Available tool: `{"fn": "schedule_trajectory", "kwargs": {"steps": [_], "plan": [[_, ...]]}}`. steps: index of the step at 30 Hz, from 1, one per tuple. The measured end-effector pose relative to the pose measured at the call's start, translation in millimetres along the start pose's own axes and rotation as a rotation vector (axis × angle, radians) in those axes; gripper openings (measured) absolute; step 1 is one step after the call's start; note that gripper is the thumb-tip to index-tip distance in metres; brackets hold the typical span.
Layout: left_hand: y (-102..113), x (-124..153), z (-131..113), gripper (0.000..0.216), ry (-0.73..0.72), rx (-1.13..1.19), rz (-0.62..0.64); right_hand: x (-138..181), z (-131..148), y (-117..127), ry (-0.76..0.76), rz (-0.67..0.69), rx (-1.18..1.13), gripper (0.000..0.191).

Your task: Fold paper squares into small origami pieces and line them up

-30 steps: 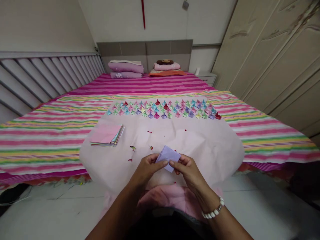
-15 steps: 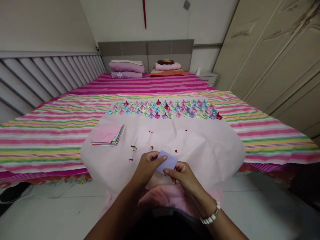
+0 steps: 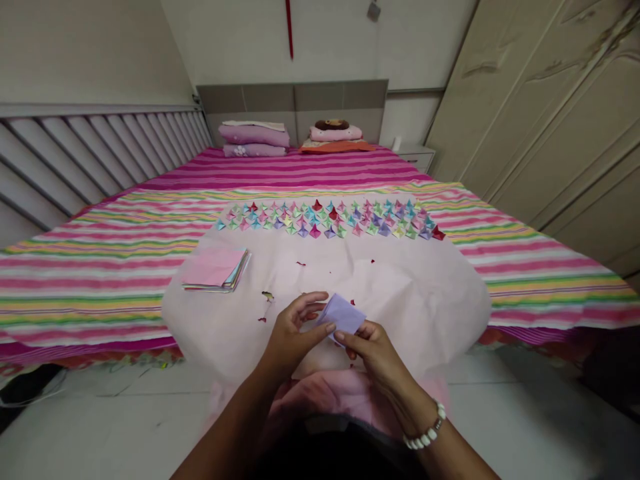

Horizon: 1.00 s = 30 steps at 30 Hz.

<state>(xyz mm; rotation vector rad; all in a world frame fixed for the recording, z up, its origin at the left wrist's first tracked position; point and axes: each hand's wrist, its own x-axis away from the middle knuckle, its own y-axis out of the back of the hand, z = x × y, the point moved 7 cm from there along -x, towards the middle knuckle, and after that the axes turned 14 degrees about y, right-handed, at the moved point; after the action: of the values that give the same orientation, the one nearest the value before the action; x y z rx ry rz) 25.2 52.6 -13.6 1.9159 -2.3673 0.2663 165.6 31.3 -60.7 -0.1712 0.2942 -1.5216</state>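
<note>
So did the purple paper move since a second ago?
Yes, a little. The purple paper has turned between the left hand and right hand and slid slightly right, away from the paper stack.

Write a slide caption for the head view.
Left hand and right hand pinch a lilac paper over a pale sheet, folded shapes beyond.

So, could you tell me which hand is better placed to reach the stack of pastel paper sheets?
Left, probably: the stack of pastel paper sheets lies nearer the left hand, while the right hand would have to cross over. Both pinch the folded lilac paper.
</note>
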Motion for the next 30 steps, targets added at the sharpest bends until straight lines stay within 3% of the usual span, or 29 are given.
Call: {"fn": "schedule_trajectory", "kwargs": {"steps": [8,13,20,30], "plan": [[-5.5,2.8,1.1,0.012,-0.088,-0.022,0.022,0.2,2.3,-4.0,0.003,0.01,-0.029,0.021],[-5.8,2.2,5.9,0.034,0.011,0.107,0.003,0.2,1.9,-2.2,-0.003,-0.008,-0.019,0.023],[-2.8,3.0,0.4,0.015,-0.048,0.03,-0.044,-0.4,-0.7,-2.4,0.005,0.009,0.001,0.024],[-2.2,9.0,-6.2,0.012,-0.162,-0.158,-0.111,0.3,-1.7,-3.1,-0.011,-0.005,-0.024,0.024]]}}
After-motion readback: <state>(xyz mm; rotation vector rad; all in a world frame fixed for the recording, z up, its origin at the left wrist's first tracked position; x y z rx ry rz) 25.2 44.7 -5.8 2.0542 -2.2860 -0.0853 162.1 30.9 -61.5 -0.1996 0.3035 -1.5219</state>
